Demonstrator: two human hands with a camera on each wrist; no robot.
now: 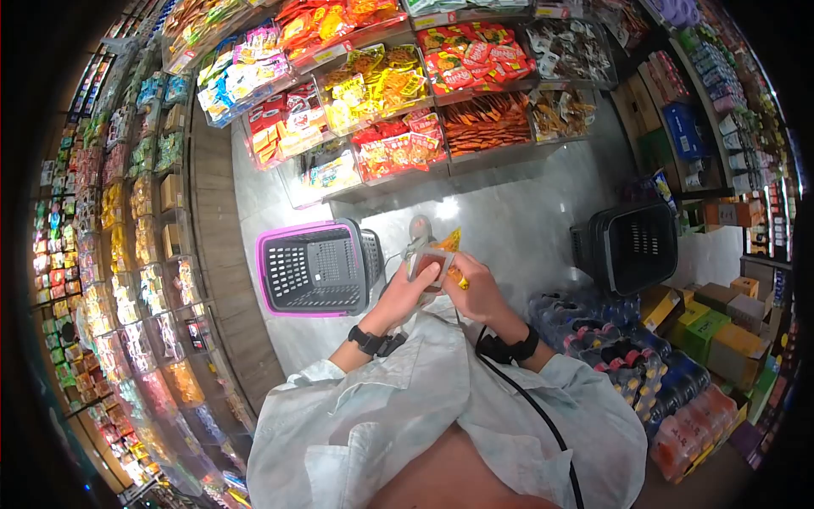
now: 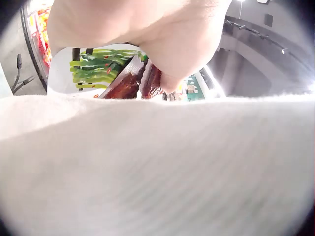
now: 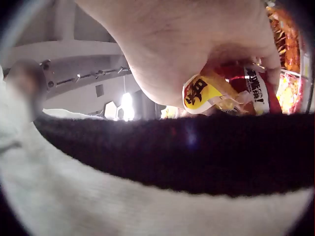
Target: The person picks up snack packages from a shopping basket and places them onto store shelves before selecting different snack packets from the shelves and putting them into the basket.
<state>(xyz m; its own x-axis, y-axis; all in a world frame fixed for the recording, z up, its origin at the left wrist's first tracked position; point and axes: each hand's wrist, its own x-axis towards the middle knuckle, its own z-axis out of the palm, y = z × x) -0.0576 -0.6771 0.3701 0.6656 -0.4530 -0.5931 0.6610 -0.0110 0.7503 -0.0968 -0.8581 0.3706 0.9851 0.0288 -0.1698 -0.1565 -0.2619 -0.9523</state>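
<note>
In front of the shirt, the left hand (image 1: 404, 293) pinches a small clear-and-brown snack packet (image 1: 426, 265), its thumb lying on top. The right hand (image 1: 476, 293) is close beside it, fingers curled round a yellow-orange packet (image 1: 449, 241). In the left wrist view, dark reddish-brown packets (image 2: 125, 84) and a white one with green strips (image 2: 93, 69) show under the left hand (image 2: 138, 24). The right wrist view has a yellow packet (image 3: 201, 93) with black lettering and a red one (image 3: 269, 88) at the right hand (image 3: 182, 44); sleeves hide the lower part.
A grey basket with a pink rim (image 1: 264, 271) stands on the floor at left, a black basket (image 1: 604, 254) at right. Clear bins (image 1: 373, 110) of packets line the far side. Shelves (image 1: 208, 339) run down the left; bottle packs (image 1: 670, 399) and cartons (image 1: 736, 352) sit at lower right.
</note>
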